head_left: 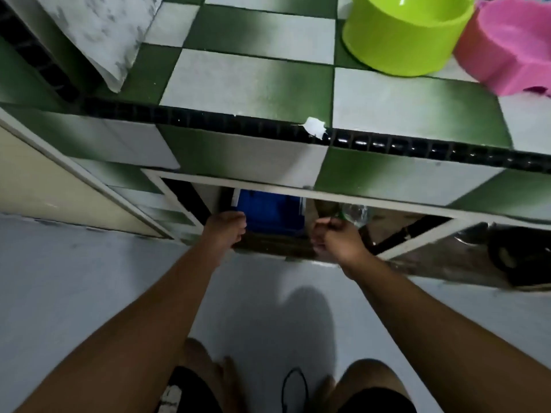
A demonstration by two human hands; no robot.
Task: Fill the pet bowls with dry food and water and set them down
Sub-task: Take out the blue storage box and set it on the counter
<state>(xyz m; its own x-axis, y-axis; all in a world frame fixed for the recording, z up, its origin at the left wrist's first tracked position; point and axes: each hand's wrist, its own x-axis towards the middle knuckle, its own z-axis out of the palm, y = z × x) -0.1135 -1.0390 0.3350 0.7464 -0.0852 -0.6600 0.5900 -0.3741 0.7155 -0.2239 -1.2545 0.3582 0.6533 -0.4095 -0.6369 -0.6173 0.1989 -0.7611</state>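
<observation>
Both hands (280, 234) reach under the worktop (253, 81), fingers curled around the blue container (268, 216); draw it out level, avoiding spills.

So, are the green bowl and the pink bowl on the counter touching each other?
Touching, as far as the head view shows: the green bowl overlaps the pink bowl at their near sides with no tile visible between them on the counter.
</observation>
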